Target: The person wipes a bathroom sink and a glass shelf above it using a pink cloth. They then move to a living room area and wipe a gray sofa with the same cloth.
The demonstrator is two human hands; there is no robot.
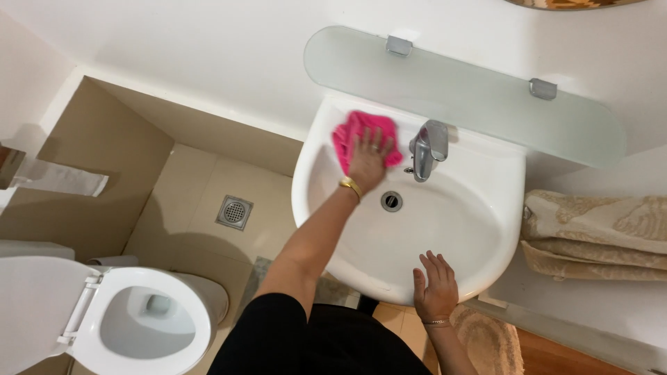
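My left hand presses a pink cloth flat against the back left ledge of the white sink, just left of the chrome faucet. A gold bracelet circles that wrist. My right hand rests with fingers spread on the sink's front rim and holds nothing. The drain lies in the basin between the two hands.
A frosted glass shelf runs along the wall above the sink. Folded beige towels hang at the right. A white toilet with its lid up stands at lower left, with toilet paper on the left wall and a floor drain.
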